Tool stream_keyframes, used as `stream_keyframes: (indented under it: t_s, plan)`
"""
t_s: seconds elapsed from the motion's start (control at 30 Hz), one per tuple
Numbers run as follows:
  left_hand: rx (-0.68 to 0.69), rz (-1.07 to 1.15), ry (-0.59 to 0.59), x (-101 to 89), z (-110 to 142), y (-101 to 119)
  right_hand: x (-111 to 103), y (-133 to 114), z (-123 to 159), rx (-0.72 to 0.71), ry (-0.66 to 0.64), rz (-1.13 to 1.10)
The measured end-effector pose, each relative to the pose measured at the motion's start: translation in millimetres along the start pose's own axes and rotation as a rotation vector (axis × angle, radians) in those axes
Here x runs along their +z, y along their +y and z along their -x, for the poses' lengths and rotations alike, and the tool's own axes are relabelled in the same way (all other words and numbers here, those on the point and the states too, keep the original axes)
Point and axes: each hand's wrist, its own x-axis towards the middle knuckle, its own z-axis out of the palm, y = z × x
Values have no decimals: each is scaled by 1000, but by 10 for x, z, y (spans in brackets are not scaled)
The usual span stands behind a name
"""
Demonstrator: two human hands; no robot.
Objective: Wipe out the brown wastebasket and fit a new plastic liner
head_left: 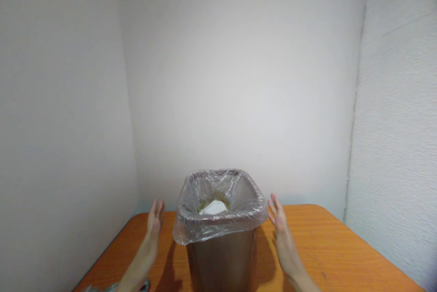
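Note:
A brown waste bin [221, 260] stands on an orange wooden table [341, 255]. A clear plastic liner [239, 201] is folded over its rim, and white crumpled paper [214, 207] lies inside. My left hand [155, 219] is held flat and open just left of the bin, fingers stretched forward, a small gap from the liner. My right hand [278, 219] is open in the same way on the bin's right side, close to the liner's edge. Neither hand holds anything.
White walls close in on the left, back and right of the table. A grey, shiny object [112, 287] shows at the bottom edge by my left forearm; I cannot make out what it is.

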Motion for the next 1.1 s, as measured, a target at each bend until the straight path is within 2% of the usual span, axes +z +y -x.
stream_keyframes:
  t_s: [0.07,0.17,0.27,0.37,0.53,0.8,0.93,1.03,1.1]
  plan:
    - [-13,32,45,-66,-138,256,-27,-215,-160,-23,97,-43]
    - [39,100,65,-24,-163,615,-17,-497,-347,-103,171,-123]
    - [-1,115,54,129,-70,756,37,-610,-390,-98,150,-164]
    - [-4,74,-4,310,-32,653,120,-531,-336,-38,56,-152]
    - [-43,3,-101,508,-76,385,251,-355,-268,66,-59,35]
    - [-30,-144,-225,454,4,346,135,-439,-272,139,-167,136]
    - [-30,-122,-201,477,39,355,106,-435,-239,115,-137,132]
    - [-80,-101,-172,475,103,424,102,-455,-203,175,-159,138]
    - [-128,-107,-200,466,154,487,96,-495,-177,222,-182,130]
